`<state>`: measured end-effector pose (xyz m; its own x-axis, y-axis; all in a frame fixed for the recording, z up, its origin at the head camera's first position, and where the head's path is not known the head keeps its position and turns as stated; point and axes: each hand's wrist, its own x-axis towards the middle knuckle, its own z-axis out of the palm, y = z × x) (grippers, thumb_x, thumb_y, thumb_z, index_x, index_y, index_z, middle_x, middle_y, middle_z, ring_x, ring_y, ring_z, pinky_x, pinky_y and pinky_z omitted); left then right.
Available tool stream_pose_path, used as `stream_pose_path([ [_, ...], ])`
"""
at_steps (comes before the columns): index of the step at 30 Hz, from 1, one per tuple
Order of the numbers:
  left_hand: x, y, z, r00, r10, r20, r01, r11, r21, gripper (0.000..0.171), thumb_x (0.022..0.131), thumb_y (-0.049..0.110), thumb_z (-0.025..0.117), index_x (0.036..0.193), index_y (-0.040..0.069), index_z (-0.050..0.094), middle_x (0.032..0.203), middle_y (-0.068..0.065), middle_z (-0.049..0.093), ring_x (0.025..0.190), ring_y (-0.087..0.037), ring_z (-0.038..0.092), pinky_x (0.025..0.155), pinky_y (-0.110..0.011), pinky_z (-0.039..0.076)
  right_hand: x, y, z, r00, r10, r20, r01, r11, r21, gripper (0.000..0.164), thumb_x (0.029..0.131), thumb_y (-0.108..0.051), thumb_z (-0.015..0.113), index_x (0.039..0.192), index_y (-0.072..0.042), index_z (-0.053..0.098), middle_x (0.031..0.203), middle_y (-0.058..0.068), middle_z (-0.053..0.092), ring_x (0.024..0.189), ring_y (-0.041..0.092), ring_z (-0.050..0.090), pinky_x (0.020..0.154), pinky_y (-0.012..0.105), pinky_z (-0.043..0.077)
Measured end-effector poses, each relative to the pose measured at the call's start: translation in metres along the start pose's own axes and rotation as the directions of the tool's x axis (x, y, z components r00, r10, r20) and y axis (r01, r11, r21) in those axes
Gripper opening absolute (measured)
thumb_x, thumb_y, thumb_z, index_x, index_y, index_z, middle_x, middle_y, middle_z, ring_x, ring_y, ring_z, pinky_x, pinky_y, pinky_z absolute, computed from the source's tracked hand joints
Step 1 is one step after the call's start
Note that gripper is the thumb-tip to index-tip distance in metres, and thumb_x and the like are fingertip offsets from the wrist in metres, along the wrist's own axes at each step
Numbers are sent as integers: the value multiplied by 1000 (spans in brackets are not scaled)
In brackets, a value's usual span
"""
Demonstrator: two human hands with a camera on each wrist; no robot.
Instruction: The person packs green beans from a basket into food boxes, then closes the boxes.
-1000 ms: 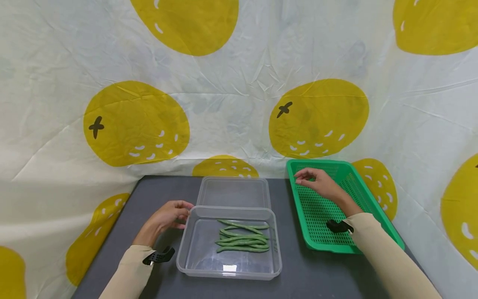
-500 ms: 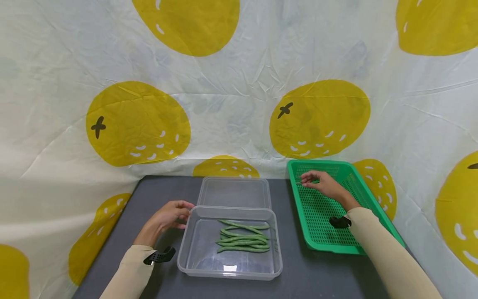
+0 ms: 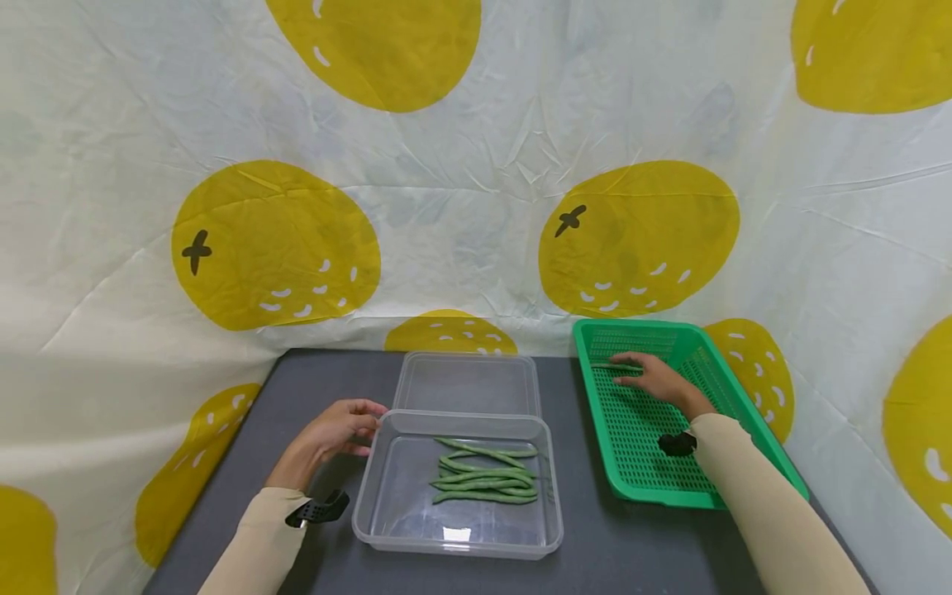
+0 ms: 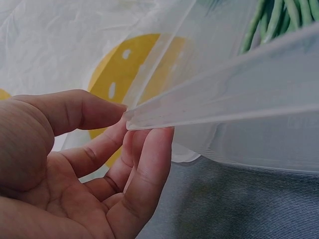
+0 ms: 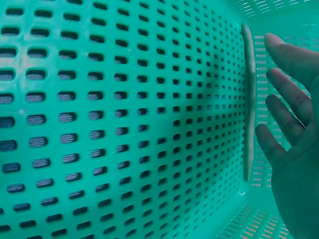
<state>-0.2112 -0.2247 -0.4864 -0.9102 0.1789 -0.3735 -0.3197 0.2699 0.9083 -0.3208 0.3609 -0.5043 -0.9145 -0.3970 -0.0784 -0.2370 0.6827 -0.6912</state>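
Note:
My left hand [image 3: 338, 434] pinches the rim corner of a clear plastic box [image 3: 375, 541], thumb above and fingers below in the left wrist view. Several green beans [image 3: 487, 483] lie in a bunch inside the box. Over at the right, my right hand [image 3: 658, 384] is inside a green perforated basket [image 3: 640, 471]. Its fingers are apart and hold nothing. A single green bean [image 5: 250, 99] lies along the foot of the basket's far wall, just beyond the fingertips; in the head view the hand covers part of it.
Behind the box lies a clear flat lid [image 3: 467, 384] on the dark grey table [image 3: 320, 376]. A white cloth with yellow fruit prints [image 3: 461, 248] hangs right behind the table and along both sides.
My right hand has shifted right and slightly down inside the basket, and its fingers have spread. More of the lone bean shows beside them. The left hand has stayed on the box corner.

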Motion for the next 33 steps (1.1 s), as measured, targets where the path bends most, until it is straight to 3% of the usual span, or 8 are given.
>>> stream_pose_path([
  [16,1,-2,-1,1000,4,12,-4,1000,-13,41,92,5,60,130,-9,57,103,-18,69,82,-20,66,67,-37,60,-6,9,2,1000,27,-14,-28,999,-38,48,102,-14,61,144,6,49,149,34,41,139,56,32,104,69,37],
  [22,1,-1,-2,1000,1,8,-1,1000,-12,41,91,5,61,130,-9,57,103,-17,70,82,-20,66,67,-37,60,-11,11,1,999,38,-11,-39,997,-67,46,101,-10,61,143,7,50,146,33,46,133,53,43,102,65,43],
  [27,1,-1,-1,1000,1,4,-1,1000,-8,42,91,5,61,130,-9,57,104,-18,69,82,-21,67,67,-37,60,-12,12,3,999,43,2,-43,996,-82,38,99,-4,62,135,7,57,134,29,59,123,48,55,97,60,49],
  [33,1,-1,0,1000,1,5,-1,1000,-9,41,92,4,60,131,-9,57,105,-19,69,84,-23,67,67,-38,60,-11,15,4,1000,15,0,-14,993,-115,24,95,5,63,118,6,67,106,17,69,98,32,65,85,50,55],
])
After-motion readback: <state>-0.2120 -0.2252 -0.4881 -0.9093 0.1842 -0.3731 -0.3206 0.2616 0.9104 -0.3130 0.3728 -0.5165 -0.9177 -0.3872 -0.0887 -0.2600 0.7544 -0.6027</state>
